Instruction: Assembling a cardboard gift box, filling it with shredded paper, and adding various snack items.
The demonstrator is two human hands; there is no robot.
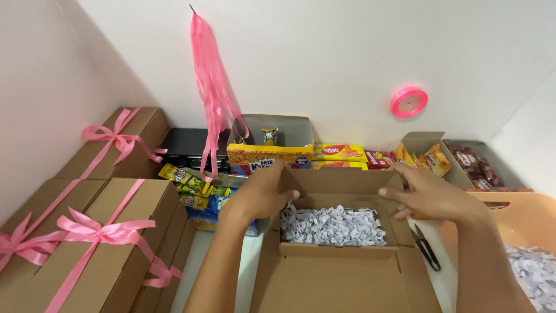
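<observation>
An open brown cardboard box point(339, 250) sits in front of me, its tray filled with white shredded paper point(331, 225). My left hand point(263, 194) grips the box's left wall, with the fingers curled over the rim. On the right side wall rests my right hand point(431, 196), thumb and fingers pinching the flap there. The lid flap point(341, 284) lies flat toward me.
Several closed brown boxes tied with pink ribbon bows point(98, 232) are stacked at left. Snack packets point(191, 185) and boxed biscuits point(339, 153) line the wall. Pink ribbon strips point(211, 93) and a ribbon roll point(409, 101) hang on the wall. Black scissors point(427, 250) lie at right beside an orange basket point(530, 217).
</observation>
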